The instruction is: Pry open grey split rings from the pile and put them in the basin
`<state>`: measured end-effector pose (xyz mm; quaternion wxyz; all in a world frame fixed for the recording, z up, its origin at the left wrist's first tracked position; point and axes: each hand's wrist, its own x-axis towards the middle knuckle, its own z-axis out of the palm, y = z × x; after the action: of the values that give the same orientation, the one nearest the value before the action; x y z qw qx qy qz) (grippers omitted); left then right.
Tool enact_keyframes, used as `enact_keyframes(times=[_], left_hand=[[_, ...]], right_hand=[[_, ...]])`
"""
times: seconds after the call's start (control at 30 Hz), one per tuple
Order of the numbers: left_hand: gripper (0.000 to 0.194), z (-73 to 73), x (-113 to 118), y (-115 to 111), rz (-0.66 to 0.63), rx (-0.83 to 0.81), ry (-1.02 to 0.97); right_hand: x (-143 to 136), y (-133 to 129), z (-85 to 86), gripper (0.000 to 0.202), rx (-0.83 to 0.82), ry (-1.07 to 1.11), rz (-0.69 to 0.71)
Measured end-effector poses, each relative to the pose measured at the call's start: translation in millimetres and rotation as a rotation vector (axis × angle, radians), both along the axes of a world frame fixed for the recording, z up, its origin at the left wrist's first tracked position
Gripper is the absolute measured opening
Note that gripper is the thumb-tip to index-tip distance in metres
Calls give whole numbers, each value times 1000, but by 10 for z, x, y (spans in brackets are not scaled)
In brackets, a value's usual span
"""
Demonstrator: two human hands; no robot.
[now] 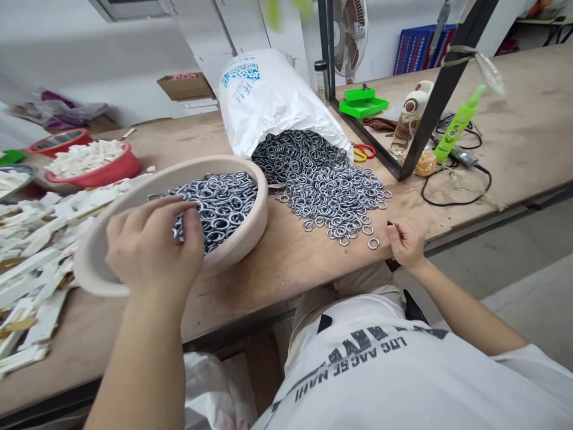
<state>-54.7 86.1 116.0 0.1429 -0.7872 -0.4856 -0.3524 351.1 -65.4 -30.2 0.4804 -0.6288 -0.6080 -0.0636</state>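
My left hand is over the left part of a beige plastic basin, back of the hand up. Its fingers are curled and the thumb meets the index finger; what they hold, if anything, is hidden. Many grey metal rings fill the basin's right part, beside that hand. My right hand is closed at the table's front edge, with a small black piece showing at the fingertips. Just left of it, a loose ring lies near a heap of rings spilling from a white sack.
White plastic strips and red bowls are on the left. A black metal frame stands on the right, near scissors, green trays, a bottle, a yellow-green tube and a black cable.
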Motion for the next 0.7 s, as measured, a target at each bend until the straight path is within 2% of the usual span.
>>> enact_keyframes(times=[0.07, 0.13, 0.17, 0.23, 0.33, 0.43, 0.53, 0.63, 0.7], left_hand=[[29, -211, 47, -207, -137, 187, -80], [35, -490, 108, -382, -315, 318, -67], [38, -641, 152, -451, -401, 284, -15], [39, -927, 285, -546, -483, 166, 68], [26, -1223, 598, -596, -446, -79, 107], [24, -1286, 961, -562, -416, -232, 137], [35, -1206, 1237, -442, -382, -340, 190], [46, -1166, 1351, -258, -328, -450, 242], [50, -1213, 1354, -142, -299, -505, 247]], right_hand=[[30, 6, -17, 22, 32, 5, -43], [65, 13, -15, 25, 42, 9, -83], [85, 14, -8, 27, 47, 20, -97], [128, 9, 10, 29, 56, 40, -119], [195, 5, 38, 30, 3, 76, -158], [263, 61, 83, 33, -96, 135, -231], [294, 210, 177, 35, -78, 196, -185], [252, 401, 258, 36, -71, 217, -64], [201, 501, 250, 35, -79, 188, -23]])
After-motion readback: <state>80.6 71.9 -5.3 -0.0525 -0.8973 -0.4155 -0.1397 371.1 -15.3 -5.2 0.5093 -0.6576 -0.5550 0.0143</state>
